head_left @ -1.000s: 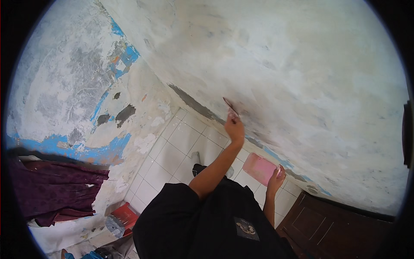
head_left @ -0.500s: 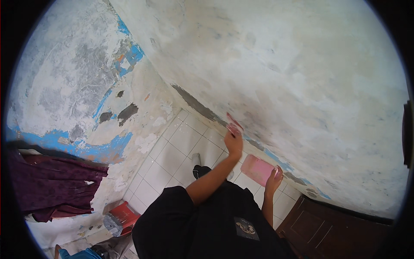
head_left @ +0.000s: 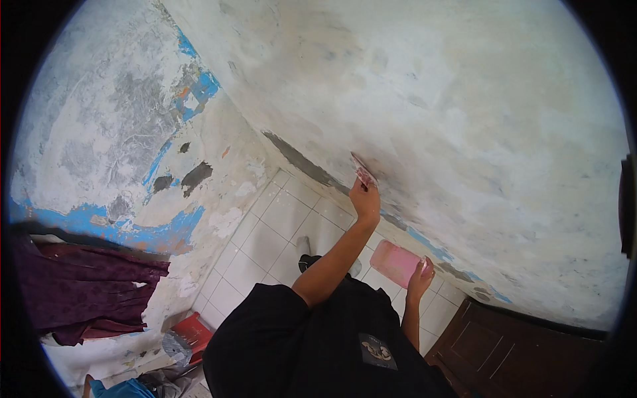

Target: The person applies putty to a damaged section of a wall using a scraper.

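**Hands at the patched wall, head view**

Your left hand [head_left: 365, 200] is raised, fingers [head_left: 361, 192] curled shut around the handle of a small scraper [head_left: 363, 170]. The reddish blade stands just above your fingertips and lies against the plastered wall [head_left: 464, 99], touching it at the dark grey band [head_left: 298, 159] that runs along the wall's lower part. Whether the blade lies flat or on edge is too small to tell.

Your right hand [head_left: 421, 275] hangs lower, well apart from the left. Its fingers close on the edge of a pink flat board [head_left: 395, 263], which juts out to the left of your fingertips, tilted and clear of the wall. How firmly you grip it cannot be told.

Below both sets of fingers lies the white tiled floor [head_left: 265, 232]. A dark shoe [head_left: 306, 260] shows beneath your left forearm, and your black shirt [head_left: 318, 345] fills the lower middle. Far to the left of your fingers, a second wall shows patches of blue paint [head_left: 133, 225], with purple cloth [head_left: 86, 292] hanging below them and a red container [head_left: 196, 331] on the floor. To the lower right of your right fingers stands a dark brown wooden door [head_left: 524, 351].
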Tool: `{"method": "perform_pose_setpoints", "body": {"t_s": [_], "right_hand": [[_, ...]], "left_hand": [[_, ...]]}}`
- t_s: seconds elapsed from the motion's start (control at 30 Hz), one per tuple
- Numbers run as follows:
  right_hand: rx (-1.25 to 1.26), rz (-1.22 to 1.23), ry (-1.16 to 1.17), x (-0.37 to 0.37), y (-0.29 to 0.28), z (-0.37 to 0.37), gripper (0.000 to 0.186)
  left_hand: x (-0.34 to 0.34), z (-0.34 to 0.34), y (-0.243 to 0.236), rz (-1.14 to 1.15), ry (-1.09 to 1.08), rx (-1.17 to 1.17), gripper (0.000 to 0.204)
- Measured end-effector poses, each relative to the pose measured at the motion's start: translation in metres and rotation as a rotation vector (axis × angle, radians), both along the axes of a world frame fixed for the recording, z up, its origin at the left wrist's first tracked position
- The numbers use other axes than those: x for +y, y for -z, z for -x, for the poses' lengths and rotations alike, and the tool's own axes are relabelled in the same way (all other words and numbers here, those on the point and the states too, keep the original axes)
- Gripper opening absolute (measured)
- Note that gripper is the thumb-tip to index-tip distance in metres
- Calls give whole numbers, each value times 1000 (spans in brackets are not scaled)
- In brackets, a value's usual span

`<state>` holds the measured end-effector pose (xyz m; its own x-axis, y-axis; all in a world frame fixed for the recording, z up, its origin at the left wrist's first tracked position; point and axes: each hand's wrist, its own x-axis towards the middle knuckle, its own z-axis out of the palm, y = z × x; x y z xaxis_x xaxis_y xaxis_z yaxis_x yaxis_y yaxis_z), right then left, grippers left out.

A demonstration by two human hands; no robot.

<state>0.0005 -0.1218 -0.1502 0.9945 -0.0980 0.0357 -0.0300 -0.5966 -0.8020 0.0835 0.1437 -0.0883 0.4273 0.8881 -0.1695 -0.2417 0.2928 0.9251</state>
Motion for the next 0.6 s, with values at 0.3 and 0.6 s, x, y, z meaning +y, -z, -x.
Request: {"method": "perform_pose_setpoints", "body": {"t_s": [0.3,0.6], "right_hand": [[28,16,-33,5,4,-6,38],[-6,5,3,-4,2,-4,37]], "left_hand": [[-12,40,0,152,47,-34,13],[-14,-6,75,-37,-42,237,16]]}}
